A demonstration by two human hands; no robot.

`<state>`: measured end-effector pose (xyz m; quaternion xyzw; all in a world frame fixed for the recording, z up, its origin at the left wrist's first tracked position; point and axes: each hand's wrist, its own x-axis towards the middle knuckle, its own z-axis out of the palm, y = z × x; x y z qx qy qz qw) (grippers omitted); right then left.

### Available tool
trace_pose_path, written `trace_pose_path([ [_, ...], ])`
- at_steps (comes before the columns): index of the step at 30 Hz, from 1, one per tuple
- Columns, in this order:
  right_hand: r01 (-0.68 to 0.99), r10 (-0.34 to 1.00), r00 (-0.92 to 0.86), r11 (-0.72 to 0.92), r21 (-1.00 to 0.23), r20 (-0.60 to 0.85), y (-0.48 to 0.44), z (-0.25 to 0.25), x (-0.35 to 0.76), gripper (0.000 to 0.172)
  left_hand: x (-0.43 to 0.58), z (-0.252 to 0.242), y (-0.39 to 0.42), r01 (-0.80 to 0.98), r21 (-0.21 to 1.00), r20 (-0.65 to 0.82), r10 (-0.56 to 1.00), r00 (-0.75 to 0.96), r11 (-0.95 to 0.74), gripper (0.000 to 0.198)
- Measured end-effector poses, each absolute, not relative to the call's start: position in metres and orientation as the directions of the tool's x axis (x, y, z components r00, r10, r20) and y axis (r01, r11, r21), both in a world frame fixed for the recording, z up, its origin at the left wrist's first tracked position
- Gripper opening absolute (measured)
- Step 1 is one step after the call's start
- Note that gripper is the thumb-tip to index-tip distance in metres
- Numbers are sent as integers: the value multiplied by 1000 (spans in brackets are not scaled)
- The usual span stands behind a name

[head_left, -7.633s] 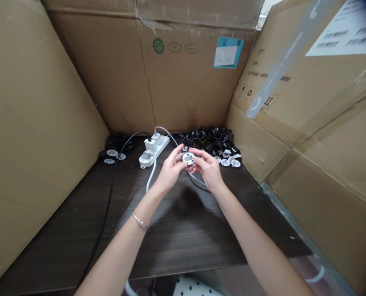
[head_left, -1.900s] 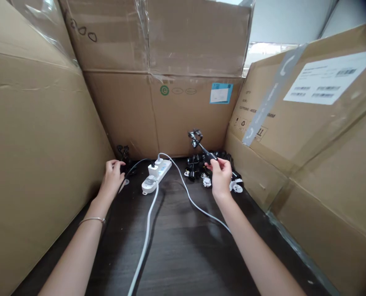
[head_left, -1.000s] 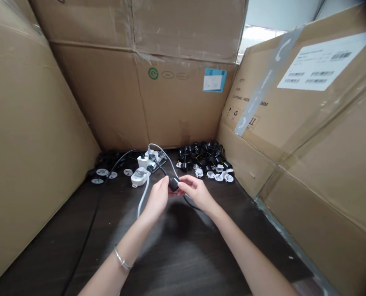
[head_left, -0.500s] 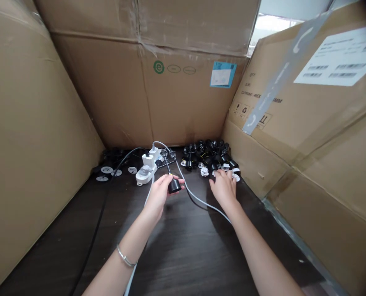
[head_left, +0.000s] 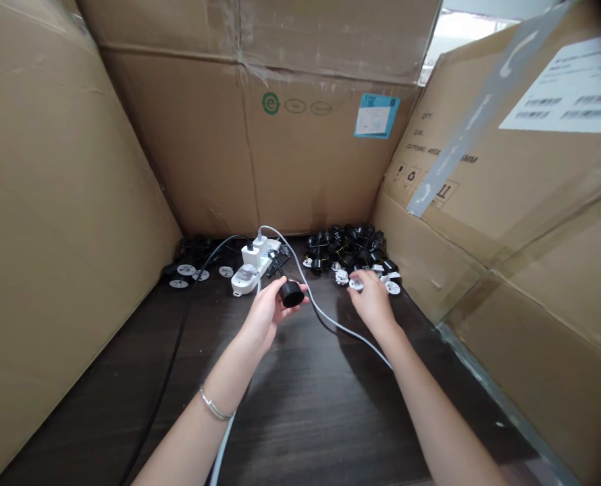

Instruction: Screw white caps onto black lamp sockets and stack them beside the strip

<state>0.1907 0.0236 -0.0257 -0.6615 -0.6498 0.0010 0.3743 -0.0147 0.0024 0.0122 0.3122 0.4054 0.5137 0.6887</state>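
In the head view, the left hand (head_left: 264, 316) held a black socket (head_left: 292, 294) between thumb and fingers, lifted above the counter (head_left: 300, 412), while the right hand (head_left: 372, 301) bent down onto a white disc (head_left: 356, 285) at the edge of a pile of black sockets (head_left: 344, 246), though I cannot tell if it pinched. This pile lay within easy reach, near a power strip (head_left: 267, 260), and cardboard boxes (head_left: 67, 202) stood around the counter on three sides.

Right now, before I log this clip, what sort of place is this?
Probably a makeshift assembly bench in a workshop or factory: cartons walling in a dark table, a heap of black plastic parts, and a power strip.
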Motion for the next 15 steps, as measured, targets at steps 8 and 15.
trace_pose_path([
  [8,379,620,-98,747,-547,779,-30,6,127,41,-10,12,2,-586,708,-329,918,220,394,19],
  [15,326,659,-145,736,-594,738,-27,-4,120,39,-6,13,-4,-603,689,-281,915,289,402,18],
])
